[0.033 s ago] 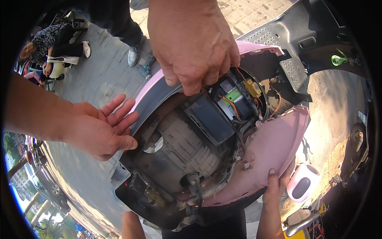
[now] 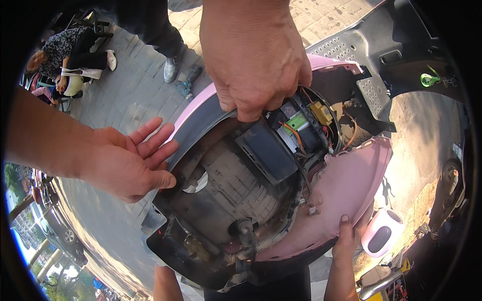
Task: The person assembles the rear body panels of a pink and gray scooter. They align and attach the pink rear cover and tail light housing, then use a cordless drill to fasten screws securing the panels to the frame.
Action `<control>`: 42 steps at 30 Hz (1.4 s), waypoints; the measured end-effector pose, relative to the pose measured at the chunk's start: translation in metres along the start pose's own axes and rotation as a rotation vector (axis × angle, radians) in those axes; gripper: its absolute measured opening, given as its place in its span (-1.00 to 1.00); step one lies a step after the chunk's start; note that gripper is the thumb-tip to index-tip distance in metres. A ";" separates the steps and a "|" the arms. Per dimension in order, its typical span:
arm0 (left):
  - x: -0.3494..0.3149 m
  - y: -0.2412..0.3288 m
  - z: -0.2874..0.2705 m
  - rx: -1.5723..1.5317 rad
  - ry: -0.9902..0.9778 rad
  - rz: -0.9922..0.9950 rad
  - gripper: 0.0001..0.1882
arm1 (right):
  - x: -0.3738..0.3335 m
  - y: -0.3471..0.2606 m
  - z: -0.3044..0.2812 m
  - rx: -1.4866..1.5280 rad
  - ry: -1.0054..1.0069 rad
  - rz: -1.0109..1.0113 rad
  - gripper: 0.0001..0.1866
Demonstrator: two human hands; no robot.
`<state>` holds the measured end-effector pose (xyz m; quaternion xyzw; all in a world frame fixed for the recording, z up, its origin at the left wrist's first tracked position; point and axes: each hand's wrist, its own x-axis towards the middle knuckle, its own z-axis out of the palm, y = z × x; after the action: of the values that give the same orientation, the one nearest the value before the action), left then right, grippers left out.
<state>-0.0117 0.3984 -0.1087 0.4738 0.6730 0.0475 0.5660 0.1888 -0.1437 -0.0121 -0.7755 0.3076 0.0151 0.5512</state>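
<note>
My right hand (image 2: 347,233) is clamped on the outer edge of a pink scooter body panel (image 2: 346,175), thumb on top, fingers underneath. Of my left arm only the forearm (image 2: 168,283) shows, running under the dark tail end of the scooter body; the hand is hidden. Another person's hand (image 2: 258,75) comes from above, fingers curled over the dark inner rim of the shell's far pink panel (image 2: 198,103). From the left reaches another hand (image 2: 125,160), not mine, fingers spread, thumb by the rim. Between the panels sits a black box (image 2: 268,155).
Orange wires (image 2: 296,133) and a yellow connector (image 2: 321,113) lie beside the box. A perforated footboard (image 2: 374,93) is at the upper right. A pink-and-white rounded part (image 2: 382,233) stands at the right. A seated person (image 2: 63,55) is at the upper left.
The far pink panel and the other person's upper hand have shifted slightly right. The view has moved a little too. My right hand keeps its hold on the near panel.
</note>
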 end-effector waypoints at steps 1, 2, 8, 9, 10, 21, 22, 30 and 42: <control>0.000 -0.002 -0.002 -0.012 0.005 0.005 -0.71 | 0.001 0.000 0.001 -0.004 0.006 0.001 -0.12; -0.001 -0.005 -0.004 -0.014 0.007 -0.002 -0.71 | 0.000 0.000 0.000 -0.036 0.012 0.002 -0.12; 0.013 -0.018 -0.011 -0.042 -0.011 0.000 -0.71 | 0.000 0.000 -0.001 -0.064 0.004 0.001 -0.15; 0.017 -0.019 -0.012 -0.048 -0.020 0.004 -0.71 | 0.000 0.000 -0.001 -0.096 0.011 -0.025 -0.15; 0.023 -0.022 -0.012 -0.053 -0.034 0.011 -0.71 | 0.001 0.000 -0.001 -0.086 -0.009 -0.028 -0.15; 0.008 0.001 0.018 0.147 -0.127 -0.006 -0.64 | 0.005 0.012 0.002 -0.033 0.088 -0.048 -0.24; 0.002 0.007 0.021 0.138 -0.150 -0.029 -0.63 | 0.006 0.013 0.001 -0.015 0.059 -0.033 -0.24; -0.003 0.021 0.022 0.309 -0.165 -0.032 -0.58 | 0.008 0.010 0.000 0.029 0.034 -0.053 -0.25; 0.006 0.019 0.018 0.362 -0.275 0.071 -0.61 | -0.011 -0.061 0.024 -0.652 0.304 -0.328 -0.37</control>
<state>0.0145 0.4041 -0.1080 0.5929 0.5702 -0.1190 0.5561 0.2179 -0.1056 0.0339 -0.9421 0.2368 -0.0915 0.2192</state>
